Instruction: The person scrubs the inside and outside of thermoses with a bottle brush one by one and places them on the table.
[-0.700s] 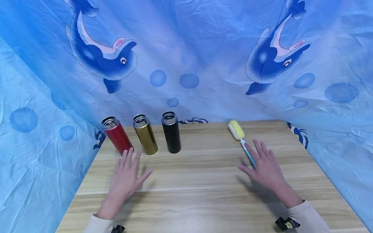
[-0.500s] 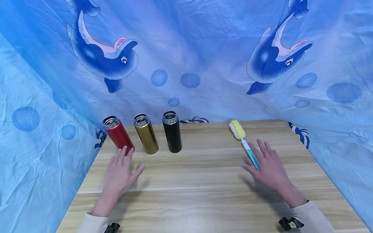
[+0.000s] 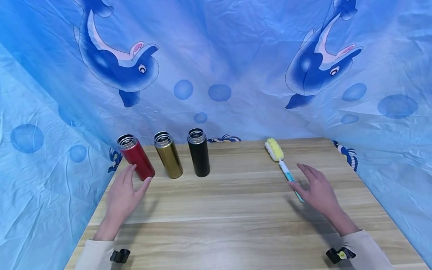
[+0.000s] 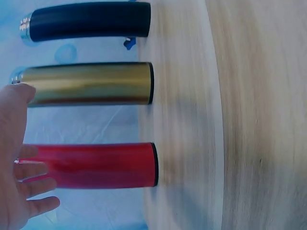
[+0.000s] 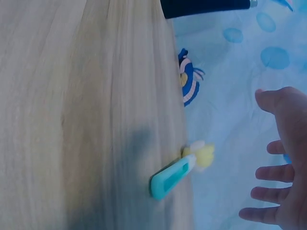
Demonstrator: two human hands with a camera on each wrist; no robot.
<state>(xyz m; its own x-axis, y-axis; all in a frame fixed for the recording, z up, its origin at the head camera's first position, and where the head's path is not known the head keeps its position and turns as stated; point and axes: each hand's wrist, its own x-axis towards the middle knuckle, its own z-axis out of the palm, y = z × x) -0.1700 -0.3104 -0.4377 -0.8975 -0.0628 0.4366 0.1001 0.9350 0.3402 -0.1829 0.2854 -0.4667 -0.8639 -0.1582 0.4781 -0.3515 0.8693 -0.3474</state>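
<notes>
Three lidless thermos bottles stand upright in a row at the table's back left: a red bottle (image 3: 139, 159), a gold bottle (image 3: 169, 157) and a black bottle (image 3: 199, 155). My left hand (image 3: 120, 195) hovers in front of the red bottle, thumb spread from the fingers, holding nothing. In the left wrist view its fingers overlap the red bottle (image 4: 96, 165). Toward the right lies a bottle brush (image 3: 286, 171) with a yellow and white sponge head and a turquoise handle. Above the table, just right of that handle, my right hand (image 3: 318, 191) is held with nothing in its fingers.
The wood-grain table (image 3: 222, 225) ends at the back against a blue curtain (image 3: 249, 75) printed with dolphins and bubbles. More curtain hangs along the left and right sides. Both wrists carry small black devices over pale sleeves.
My left hand has shifted left, from the red bottle's base toward its side. My right hand has moved right, leaving more of the brush handle showing. Bottles and brush stay in place.
</notes>
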